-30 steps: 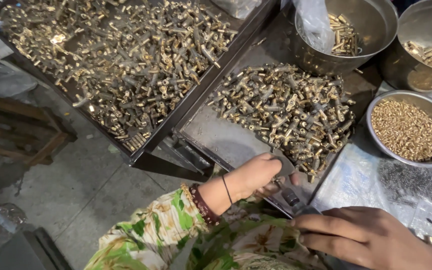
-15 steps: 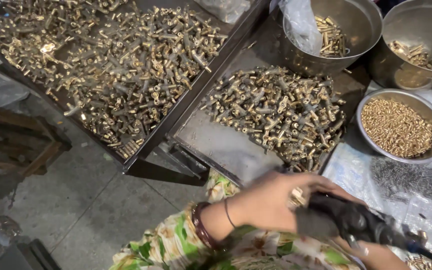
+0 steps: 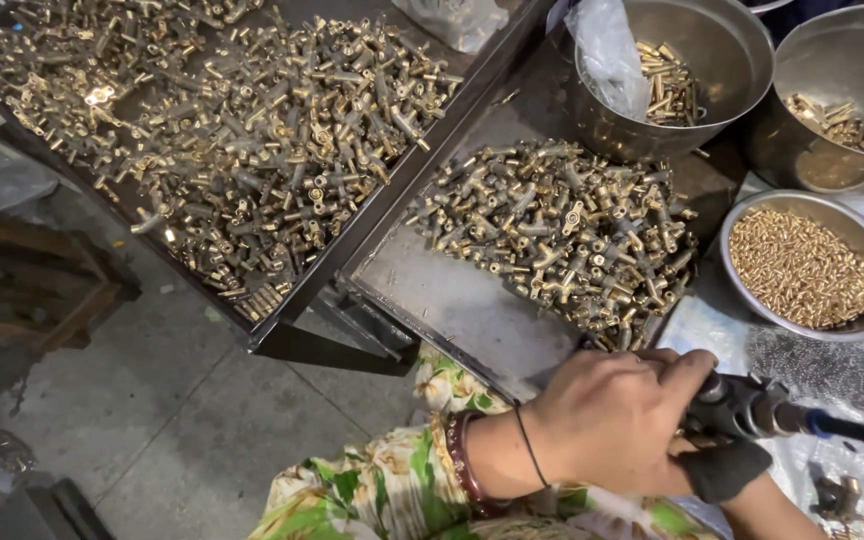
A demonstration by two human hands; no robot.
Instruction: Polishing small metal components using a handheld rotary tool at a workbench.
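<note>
My left hand (image 3: 607, 420) is curled shut low in the view, pressed over the front end of a dark hand-held power tool (image 3: 752, 408) that trails a blue hose (image 3: 857, 430). A bit of a brass fitting (image 3: 694, 438) shows under its fingers. My right hand (image 3: 737, 472), wearing a dark cover, lies mostly hidden beneath it and grips the tool from below. Just beyond my hands, a heap of brass T-shaped fittings (image 3: 562, 230) lies on a grey metal tray (image 3: 452, 300).
A second tray (image 3: 372, 215) to the left is full of brass fittings. At the right stand a steel bowl of small brass bits (image 3: 802, 265) and two steel pots (image 3: 672, 80) (image 3: 842, 100) holding brass parts. Wooden furniture (image 3: 32, 280) and concrete floor lie lower left.
My left hand has pulled back from the tray edge with a brass piece and closed over the tool's front. The tool has come up into view at the lower right.
</note>
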